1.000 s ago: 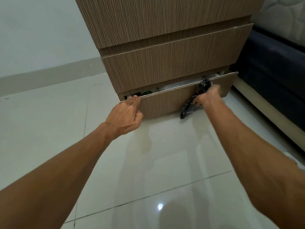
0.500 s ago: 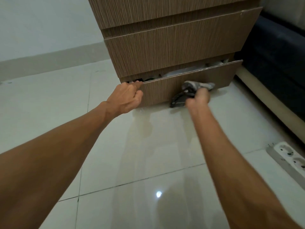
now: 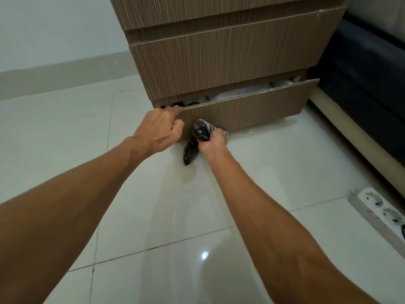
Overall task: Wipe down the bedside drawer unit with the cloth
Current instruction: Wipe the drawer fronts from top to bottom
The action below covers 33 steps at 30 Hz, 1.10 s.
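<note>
One drawer front in progress: right hand (image 3: 213,140) fist closed round bunched cloth (image 3: 198,137), rubbing bottom drawer (image 3: 252,110) face near its left edge; left hand (image 3: 158,130) fingers curled, gripping top-left corner. Upper fronts prob. remaining.

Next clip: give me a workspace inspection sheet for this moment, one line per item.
Surface: glossy tiled floor, bare.
Job's things: wood-grain drawer unit; bottom drawer pulled partly open; dark patterned cloth against its front.
Clutter: pale items inside the open drawer, unclear.
Grippers: left hand grips the drawer's top edge; right hand clutches the cloth.
Cables: white power strip on the floor at right.
Surroundings: white wall, dark bed base.
</note>
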Each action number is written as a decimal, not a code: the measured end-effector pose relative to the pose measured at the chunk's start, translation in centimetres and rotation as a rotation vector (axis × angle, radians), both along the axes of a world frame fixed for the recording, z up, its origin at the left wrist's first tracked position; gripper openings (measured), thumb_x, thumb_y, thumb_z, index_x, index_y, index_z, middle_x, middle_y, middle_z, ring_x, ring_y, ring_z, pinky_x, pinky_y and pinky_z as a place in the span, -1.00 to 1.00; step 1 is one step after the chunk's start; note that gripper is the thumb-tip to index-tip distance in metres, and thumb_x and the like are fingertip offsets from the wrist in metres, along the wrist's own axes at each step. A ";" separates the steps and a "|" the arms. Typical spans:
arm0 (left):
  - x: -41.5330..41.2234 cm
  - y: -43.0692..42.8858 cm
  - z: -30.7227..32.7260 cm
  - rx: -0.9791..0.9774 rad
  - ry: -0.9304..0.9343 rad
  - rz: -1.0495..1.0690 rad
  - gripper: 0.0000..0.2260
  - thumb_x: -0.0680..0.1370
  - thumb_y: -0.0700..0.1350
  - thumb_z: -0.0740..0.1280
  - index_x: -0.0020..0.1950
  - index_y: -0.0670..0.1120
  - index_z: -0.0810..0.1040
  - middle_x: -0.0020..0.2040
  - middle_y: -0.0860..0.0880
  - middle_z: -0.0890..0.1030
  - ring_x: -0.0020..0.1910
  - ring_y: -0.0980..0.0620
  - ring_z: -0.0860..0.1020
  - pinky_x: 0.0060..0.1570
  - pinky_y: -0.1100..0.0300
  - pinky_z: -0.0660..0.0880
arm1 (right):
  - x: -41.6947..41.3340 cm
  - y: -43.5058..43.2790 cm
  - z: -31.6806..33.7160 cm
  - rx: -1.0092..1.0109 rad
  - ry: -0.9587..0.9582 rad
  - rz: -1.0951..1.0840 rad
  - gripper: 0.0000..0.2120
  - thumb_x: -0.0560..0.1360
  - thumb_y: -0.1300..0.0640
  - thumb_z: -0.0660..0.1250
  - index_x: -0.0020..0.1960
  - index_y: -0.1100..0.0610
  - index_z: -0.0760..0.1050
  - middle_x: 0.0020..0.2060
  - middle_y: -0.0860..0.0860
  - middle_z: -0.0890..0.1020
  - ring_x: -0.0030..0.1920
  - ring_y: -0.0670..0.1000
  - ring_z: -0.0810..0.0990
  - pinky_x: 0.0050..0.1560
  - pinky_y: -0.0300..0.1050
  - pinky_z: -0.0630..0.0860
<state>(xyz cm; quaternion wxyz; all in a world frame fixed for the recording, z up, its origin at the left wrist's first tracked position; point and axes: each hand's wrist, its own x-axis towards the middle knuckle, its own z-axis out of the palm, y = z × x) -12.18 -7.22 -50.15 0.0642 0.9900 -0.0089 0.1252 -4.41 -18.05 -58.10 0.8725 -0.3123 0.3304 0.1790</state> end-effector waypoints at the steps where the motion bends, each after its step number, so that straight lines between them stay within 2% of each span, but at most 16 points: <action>1: 0.0 -0.1 0.0 0.004 -0.010 -0.002 -0.45 0.44 -0.06 -0.02 0.33 -0.19 0.48 0.19 -0.26 0.60 -0.08 -0.29 0.54 -0.11 0.03 0.39 | 0.9 -1.5 0.0 -0.029 0.004 -0.021 -0.69 0.65 0.27 0.02 0.29 0.28 0.43 0.15 0.23 0.57 0.22 0.23 0.56 0.30 0.18 0.47; 3: 0.0 -0.1 -0.1 0.008 -0.022 -0.002 -0.45 0.43 -0.06 -0.03 0.32 -0.19 0.48 0.15 -0.26 0.61 -0.12 -0.28 0.54 -0.15 0.04 0.37 | 3.0 -4.4 0.1 -0.092 -0.011 -0.041 -0.74 0.63 0.30 0.06 0.24 0.25 0.44 0.07 0.21 0.57 0.18 0.21 0.58 0.25 0.14 0.51; 6: 0.1 -0.1 -0.2 0.001 -0.020 0.010 -0.44 0.42 -0.06 -0.02 0.33 -0.19 0.48 0.13 -0.27 0.62 -0.12 -0.28 0.53 -0.16 0.05 0.36 | 6.5 -8.9 0.2 -0.212 -0.031 -0.089 -0.68 0.59 0.30 0.09 0.30 0.26 0.43 0.15 0.19 0.58 0.10 0.15 0.58 0.16 0.04 0.54; 10: 0.1 0.0 -0.3 0.010 0.003 0.015 -0.43 0.42 -0.05 -0.02 0.35 -0.19 0.46 0.18 -0.26 0.60 -0.06 -0.30 0.55 -0.08 0.00 0.43 | 8.2 -13.4 2.2 -0.264 -0.077 -0.230 -0.83 0.61 0.29 0.09 0.04 0.25 0.46 0.07 0.18 0.60 0.12 0.16 0.60 0.23 0.10 0.54; 11: 0.1 0.0 -0.2 0.008 0.008 0.016 -0.43 0.42 -0.05 -0.02 0.35 -0.19 0.46 0.19 -0.26 0.59 -0.06 -0.30 0.55 -0.08 0.00 0.44 | 8.3 -14.0 3.0 -0.271 -0.114 -0.277 -0.81 0.63 0.28 0.10 0.08 0.26 0.48 0.06 0.19 0.61 0.11 0.18 0.62 0.21 0.14 0.55; 14: 0.0 -0.1 -0.2 -0.007 0.007 0.006 -0.43 0.42 -0.05 -0.02 0.34 -0.19 0.46 0.18 -0.26 0.60 -0.11 -0.28 0.55 -0.14 0.04 0.42 | 7.5 -14.4 5.4 -0.311 -0.295 -0.358 -0.65 0.63 0.29 0.13 0.39 0.20 0.43 0.17 0.20 0.62 0.10 0.18 0.65 0.15 0.20 0.58; 16: 0.0 -0.2 -0.1 -0.016 0.009 0.009 -0.44 0.42 -0.06 -0.01 0.35 -0.19 0.46 0.15 -0.26 0.61 -0.14 -0.26 0.54 -0.18 0.07 0.36 | 6.0 -13.5 6.6 -0.408 -0.403 -0.328 -0.49 0.59 0.39 0.10 0.50 0.10 0.34 0.30 0.13 0.55 0.21 0.11 0.59 0.25 0.06 0.55; 18: -0.2 -0.2 0.3 -0.041 0.020 0.017 -0.43 0.43 -0.06 -0.01 0.37 -0.18 0.45 0.07 -0.29 0.61 -0.19 -0.23 0.49 -0.19 0.08 0.32 | 3.3 -11.5 7.1 -0.613 -0.536 -0.250 -0.45 0.60 0.40 0.08 0.55 0.08 0.25 0.44 0.05 0.41 0.35 -0.04 0.43 0.30 -0.29 0.45; 19: -0.3 -0.3 0.4 -0.059 0.025 0.019 -0.42 0.43 -0.06 -0.02 0.39 -0.18 0.44 0.03 -0.30 0.61 -0.22 -0.19 0.45 -0.20 0.09 0.31 | 1.6 -10.1 6.7 -0.733 -0.609 -0.208 -0.46 0.62 0.39 0.08 0.56 0.09 0.22 0.47 0.03 0.36 0.35 -0.11 0.35 0.25 -0.47 0.38; 20: -0.4 -0.4 0.6 -0.075 0.028 0.021 -0.41 0.43 -0.06 -0.02 0.40 -0.18 0.43 0.01 -0.30 0.61 -0.24 -0.16 0.42 -0.20 0.10 0.30 | -0.2 -8.7 6.2 -0.838 -0.707 -0.145 -0.46 0.63 0.38 0.08 0.57 0.07 0.19 0.49 0.02 0.32 0.36 -0.11 0.32 0.27 -0.47 0.36; 22: -0.5 -0.5 0.9 -0.087 0.033 0.024 -0.41 0.43 -0.05 -0.03 0.41 -0.19 0.41 0.01 -0.30 0.60 -0.25 -0.12 0.39 -0.20 0.12 0.26 | -2.7 -5.7 4.3 -1.009 -0.961 0.033 -0.38 0.60 0.40 0.11 0.58 0.01 0.13 0.54 0.03 0.22 0.47 0.03 0.30 0.45 -0.03 0.34; 23: -0.4 -0.6 0.9 -0.086 0.037 0.031 -0.41 0.44 -0.05 -0.03 0.42 -0.19 0.40 0.01 -0.31 0.60 -0.24 -0.14 0.40 -0.20 0.12 0.25 | -3.4 -4.4 3.2 -1.100 -1.087 0.142 -0.33 0.57 0.43 0.14 0.59 0.01 0.11 0.57 0.05 0.16 0.50 0.12 0.26 0.46 0.15 0.28; 25: -0.3 -0.6 0.8 -0.079 0.039 0.051 -0.41 0.44 -0.04 -0.03 0.41 -0.18 0.41 0.01 -0.33 0.60 -0.21 -0.22 0.46 -0.20 0.11 0.24 | -3.1 -2.7 1.0 -1.336 -1.295 0.353 -0.26 0.51 0.46 0.24 0.59 0.09 0.09 0.58 0.13 0.08 0.52 0.24 0.20 0.42 0.24 0.27; 27: -0.2 -0.6 0.7 -0.088 0.033 0.053 -0.45 0.44 -0.04 -0.02 0.35 -0.18 0.45 -0.04 -0.31 0.61 -0.24 -0.19 0.46 -0.22 0.11 0.26 | -2.0 -2.1 0.2 -1.621 -1.437 0.447 -0.26 0.48 0.42 0.33 0.58 0.11 0.16 0.57 0.19 0.14 0.53 0.29 0.15 0.43 0.34 0.24; 30: -0.1 -0.7 0.6 -0.099 0.023 0.062 -0.46 0.45 -0.04 -0.01 0.32 -0.20 0.46 -0.09 -0.28 0.61 -0.26 -0.18 0.47 -0.24 0.11 0.28 | 0.3 -3.2 -0.2 -1.994 -1.501 0.475 -0.35 0.51 0.13 0.37 0.55 -0.02 0.22 0.50 0.14 0.31 0.53 0.24 0.17 0.46 0.39 0.10; 33: -0.2 -1.0 0.9 -0.088 0.018 0.084 -0.45 0.44 -0.05 -0.02 0.34 -0.22 0.46 -0.09 -0.27 0.59 -0.27 -0.14 0.40 -0.23 0.11 0.25 | 2.7 -6.6 -0.6 -2.110 -1.430 0.482 -0.44 0.59 -0.05 0.23 0.55 -0.10 0.17 0.49 0.10 0.31 0.54 0.22 0.12 0.39 0.51 0.08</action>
